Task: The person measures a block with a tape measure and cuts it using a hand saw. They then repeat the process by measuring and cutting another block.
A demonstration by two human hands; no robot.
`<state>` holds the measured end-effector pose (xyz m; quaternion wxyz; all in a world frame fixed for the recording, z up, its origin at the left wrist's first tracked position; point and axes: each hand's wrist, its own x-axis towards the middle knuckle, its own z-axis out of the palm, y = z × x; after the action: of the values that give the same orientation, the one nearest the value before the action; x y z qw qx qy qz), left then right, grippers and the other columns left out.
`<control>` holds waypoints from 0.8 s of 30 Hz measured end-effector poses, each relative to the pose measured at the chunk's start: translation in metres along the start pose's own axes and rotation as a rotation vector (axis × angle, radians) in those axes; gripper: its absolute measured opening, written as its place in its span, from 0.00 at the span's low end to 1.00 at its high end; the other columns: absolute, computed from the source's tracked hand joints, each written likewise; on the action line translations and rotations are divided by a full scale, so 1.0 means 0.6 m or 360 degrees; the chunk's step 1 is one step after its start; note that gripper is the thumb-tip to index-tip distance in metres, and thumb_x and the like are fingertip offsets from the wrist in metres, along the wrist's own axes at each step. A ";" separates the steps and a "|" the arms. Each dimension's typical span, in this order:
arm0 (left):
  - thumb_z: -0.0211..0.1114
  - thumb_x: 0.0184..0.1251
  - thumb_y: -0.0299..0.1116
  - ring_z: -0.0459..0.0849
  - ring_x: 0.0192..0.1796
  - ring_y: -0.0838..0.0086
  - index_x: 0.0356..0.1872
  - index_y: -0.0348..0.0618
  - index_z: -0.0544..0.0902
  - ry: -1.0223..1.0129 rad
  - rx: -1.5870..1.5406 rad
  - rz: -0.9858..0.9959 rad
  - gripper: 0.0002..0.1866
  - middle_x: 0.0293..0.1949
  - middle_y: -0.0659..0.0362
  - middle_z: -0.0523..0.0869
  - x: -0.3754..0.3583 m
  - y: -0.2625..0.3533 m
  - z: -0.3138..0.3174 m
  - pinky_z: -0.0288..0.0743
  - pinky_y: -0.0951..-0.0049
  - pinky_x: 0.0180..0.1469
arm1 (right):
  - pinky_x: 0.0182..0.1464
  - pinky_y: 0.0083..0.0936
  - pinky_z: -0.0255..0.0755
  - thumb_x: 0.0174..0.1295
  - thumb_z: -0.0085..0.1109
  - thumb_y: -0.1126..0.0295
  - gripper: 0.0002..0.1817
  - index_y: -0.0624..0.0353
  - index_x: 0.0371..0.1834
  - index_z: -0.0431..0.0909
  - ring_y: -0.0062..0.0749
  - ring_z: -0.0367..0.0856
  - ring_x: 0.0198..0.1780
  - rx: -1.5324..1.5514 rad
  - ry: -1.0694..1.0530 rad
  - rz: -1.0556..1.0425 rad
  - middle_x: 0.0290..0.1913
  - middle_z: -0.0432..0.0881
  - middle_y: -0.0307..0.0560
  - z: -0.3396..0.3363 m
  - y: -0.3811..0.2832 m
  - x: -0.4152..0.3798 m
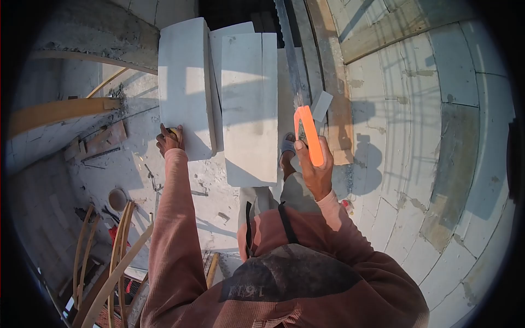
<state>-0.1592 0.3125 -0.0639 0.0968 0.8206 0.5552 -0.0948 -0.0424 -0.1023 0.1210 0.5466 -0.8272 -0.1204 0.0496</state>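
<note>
Landmark: middle block (250, 109). Right of it, my right hand (318, 172) grips the saw (297, 82) by its orange handle (311, 139), blade pointing away. Left of it, my left hand (170, 140) curls round a small yellowish thing (174, 132) at the left block (185, 93)'s near corner. Risks: loose wrist could swing the blade into the middle block, chipping its edge; slipping grip could drop the saw onto my foot (287, 144), just right of that block.

Dusty pale flr (131, 170) w/ debris bits (223, 217) & rnd container (117, 200)
</note>
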 end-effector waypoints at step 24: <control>0.49 0.78 0.55 0.64 0.78 0.47 0.84 0.53 0.56 0.0019 -0.0203 0.1068 0.37 0.83 0.45 0.50 -0.172 0.262 0.134 0.65 0.52 0.76 | 0.31 0.29 0.72 0.72 0.68 0.61 0.17 0.63 0.33 0.75 0.28 0.73 0.24 -0.0340 0.0174 0.0797 0.23 0.76 0.47 0.199 -0.002 -0.105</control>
<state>-0.0547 0.1421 -0.1057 0.1705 0.9504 0.2596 -0.0181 -0.1289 -0.0114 0.0715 0.4326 -0.8857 0.1130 0.1253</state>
